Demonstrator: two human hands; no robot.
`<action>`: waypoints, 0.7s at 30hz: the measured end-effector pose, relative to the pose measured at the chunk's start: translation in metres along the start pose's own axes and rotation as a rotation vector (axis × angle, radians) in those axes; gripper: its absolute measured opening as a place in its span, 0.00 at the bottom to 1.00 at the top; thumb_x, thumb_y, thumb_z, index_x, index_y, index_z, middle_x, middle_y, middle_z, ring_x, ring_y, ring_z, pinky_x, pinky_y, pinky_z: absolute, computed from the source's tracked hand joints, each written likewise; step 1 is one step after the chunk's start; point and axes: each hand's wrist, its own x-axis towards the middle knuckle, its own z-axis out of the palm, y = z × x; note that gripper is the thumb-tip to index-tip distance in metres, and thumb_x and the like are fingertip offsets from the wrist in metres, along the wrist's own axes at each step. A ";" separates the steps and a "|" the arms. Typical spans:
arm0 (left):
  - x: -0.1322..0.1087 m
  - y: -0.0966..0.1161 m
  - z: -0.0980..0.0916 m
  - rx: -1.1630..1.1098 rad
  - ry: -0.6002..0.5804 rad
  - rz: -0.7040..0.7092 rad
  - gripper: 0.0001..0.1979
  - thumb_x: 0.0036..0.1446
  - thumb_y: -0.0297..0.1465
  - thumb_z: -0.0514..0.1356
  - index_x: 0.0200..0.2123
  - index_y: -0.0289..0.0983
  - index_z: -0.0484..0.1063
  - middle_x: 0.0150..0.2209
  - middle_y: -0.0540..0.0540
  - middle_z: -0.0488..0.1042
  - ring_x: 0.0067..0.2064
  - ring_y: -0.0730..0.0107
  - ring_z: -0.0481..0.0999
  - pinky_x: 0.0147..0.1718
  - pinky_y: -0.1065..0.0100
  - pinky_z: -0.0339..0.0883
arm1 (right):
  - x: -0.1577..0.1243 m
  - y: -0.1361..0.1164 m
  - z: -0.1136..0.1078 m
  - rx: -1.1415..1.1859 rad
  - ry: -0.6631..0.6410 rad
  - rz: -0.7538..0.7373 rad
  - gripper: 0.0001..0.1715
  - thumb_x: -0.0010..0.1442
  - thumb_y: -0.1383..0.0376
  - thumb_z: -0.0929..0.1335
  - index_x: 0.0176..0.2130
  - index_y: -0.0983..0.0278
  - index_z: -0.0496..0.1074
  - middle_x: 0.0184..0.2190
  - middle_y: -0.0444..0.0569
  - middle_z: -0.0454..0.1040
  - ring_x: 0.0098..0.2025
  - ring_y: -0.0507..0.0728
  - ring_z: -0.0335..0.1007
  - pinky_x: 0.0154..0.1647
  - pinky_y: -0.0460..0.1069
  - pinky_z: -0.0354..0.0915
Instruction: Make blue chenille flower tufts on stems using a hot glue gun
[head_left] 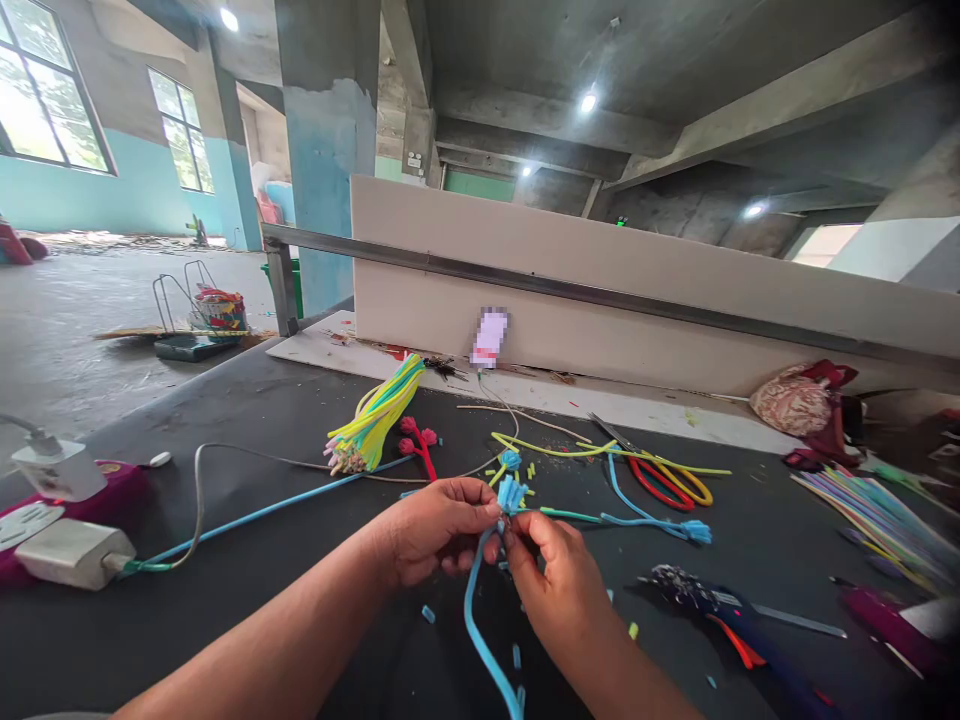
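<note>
Counter (217, 575) with a dark top spreads across the lower view, and a long pale board (600, 250) stands along its far side. Over the middle, the left hand (439, 530) and the right hand (551, 560) meet. To the right of them lies what looks like a glue gun (772, 640) with an orange-red trigger. Beyond the left hand rests a bundle (382, 415) of yellow and teal fuzzy stems; scissors (636, 462) with red and yellow handles lie beyond the right. Between the hands a blue stem (480, 630) curves downward, a blue tuft (512, 494) at its top. The left fingers pinch the tuft's base, and the right thumb and fingers pinch just beneath it, though knuckles partly hide the exact contact. A red branched piece (429, 460) with bobbled ends lies behind the left hand. Blue and yellow snippets (428, 614) are strewn near the hands.
</note>
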 end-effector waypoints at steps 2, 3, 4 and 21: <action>0.000 -0.001 0.001 -0.001 -0.008 -0.002 0.11 0.50 0.37 0.61 0.28 0.35 0.64 0.19 0.52 0.69 0.14 0.84 0.60 0.12 0.79 0.47 | 0.000 -0.001 0.002 0.063 -0.011 0.022 0.15 0.62 0.64 0.59 0.28 0.61 0.68 0.24 0.46 0.74 0.31 0.56 0.68 0.35 0.50 0.61; 0.000 -0.001 0.001 -0.004 -0.008 -0.006 0.11 0.49 0.36 0.62 0.28 0.35 0.64 0.19 0.51 0.70 0.14 0.83 0.61 0.12 0.80 0.49 | 0.000 -0.002 0.003 0.102 -0.017 0.021 0.16 0.62 0.63 0.58 0.27 0.61 0.68 0.24 0.46 0.73 0.30 0.56 0.68 0.34 0.49 0.61; 0.000 -0.001 0.002 -0.009 -0.009 -0.011 0.11 0.49 0.35 0.62 0.28 0.35 0.65 0.19 0.51 0.70 0.14 0.83 0.61 0.12 0.80 0.50 | -0.001 -0.003 0.003 0.142 -0.021 0.019 0.16 0.62 0.63 0.57 0.26 0.61 0.67 0.23 0.46 0.73 0.28 0.55 0.68 0.33 0.49 0.61; -0.006 0.005 0.004 -0.022 0.014 0.035 0.10 0.49 0.34 0.63 0.28 0.34 0.66 0.21 0.51 0.71 0.16 0.83 0.65 0.13 0.80 0.56 | 0.005 -0.010 -0.022 0.948 -0.322 0.284 0.16 0.56 0.55 0.67 0.30 0.65 0.75 0.27 0.47 0.77 0.34 0.57 0.72 0.42 0.51 0.64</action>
